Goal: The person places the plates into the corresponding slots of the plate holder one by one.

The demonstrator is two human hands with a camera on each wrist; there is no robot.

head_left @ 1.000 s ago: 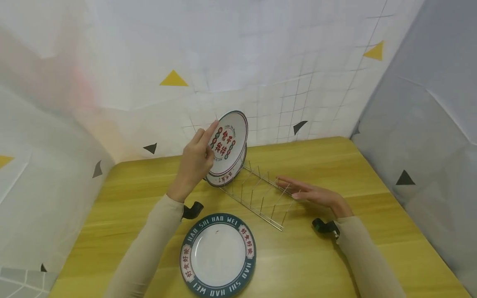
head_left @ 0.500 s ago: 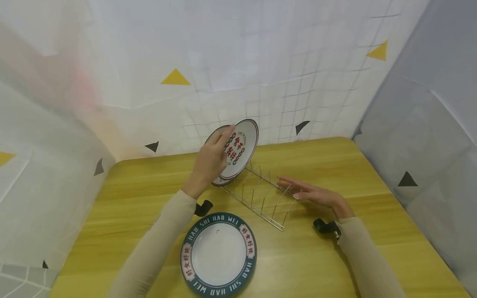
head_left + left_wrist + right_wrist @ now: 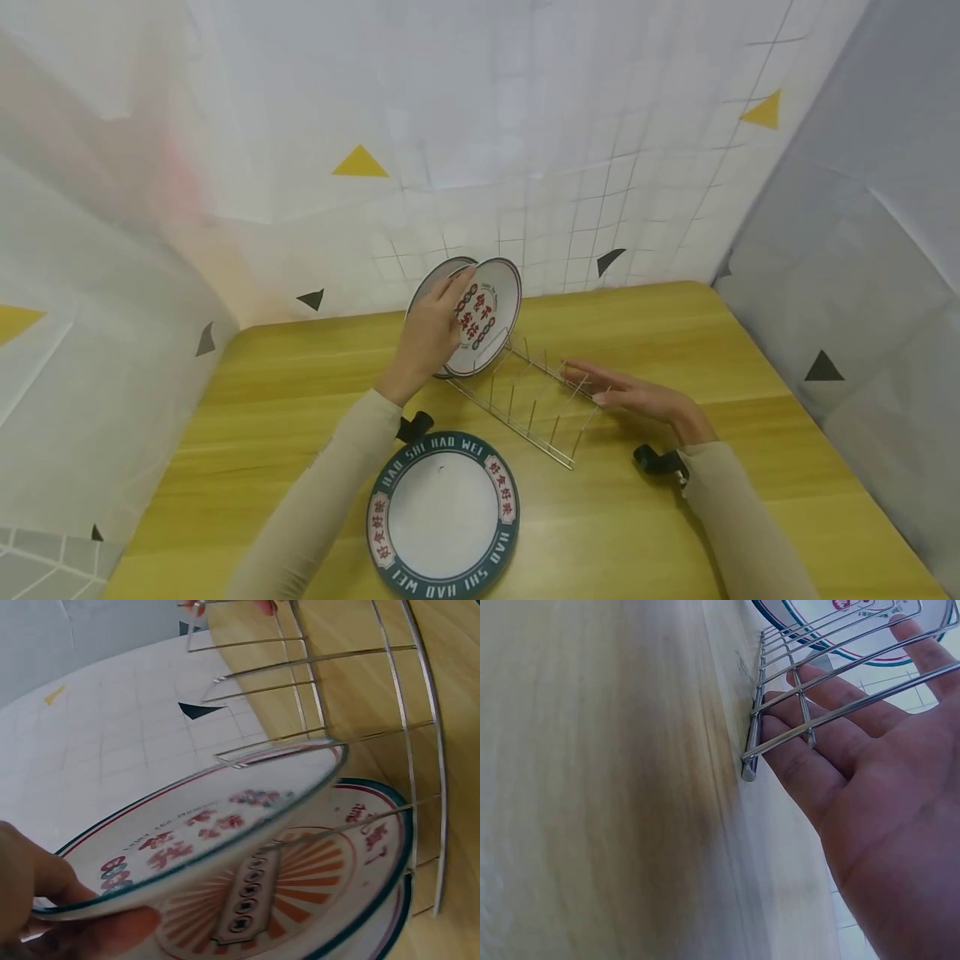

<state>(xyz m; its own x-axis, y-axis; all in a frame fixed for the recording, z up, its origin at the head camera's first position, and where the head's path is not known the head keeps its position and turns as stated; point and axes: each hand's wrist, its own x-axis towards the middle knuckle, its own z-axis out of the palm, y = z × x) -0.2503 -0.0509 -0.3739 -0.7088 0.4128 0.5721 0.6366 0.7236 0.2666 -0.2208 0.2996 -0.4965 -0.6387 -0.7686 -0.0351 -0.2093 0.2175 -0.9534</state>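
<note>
My left hand (image 3: 423,337) pinches the rim of a white plate with red lettering (image 3: 497,308), thumb and fingers on opposite faces. This plate leans at the far left end of a metal wire dish rack (image 3: 517,427); its lower edge sits among the wires in the left wrist view. Behind it stands a plate with an orange sunburst (image 3: 322,862), and part of another plate rim shows beyond. At the rack's right end, my right hand (image 3: 637,396) touches the wires with mostly straight fingers; its palm faces the rack in the right wrist view.
A white plate with a dark green lettered rim (image 3: 442,512) lies flat on the wooden table (image 3: 600,533), in front of the rack. White sheeting (image 3: 285,208) walls the back and sides. A dark wrist mount (image 3: 656,460) hangs by the right sleeve.
My left hand has moved right and lowered the plate into the rack's left end, and more of the plate behind shows. The right hand stays at the rack.
</note>
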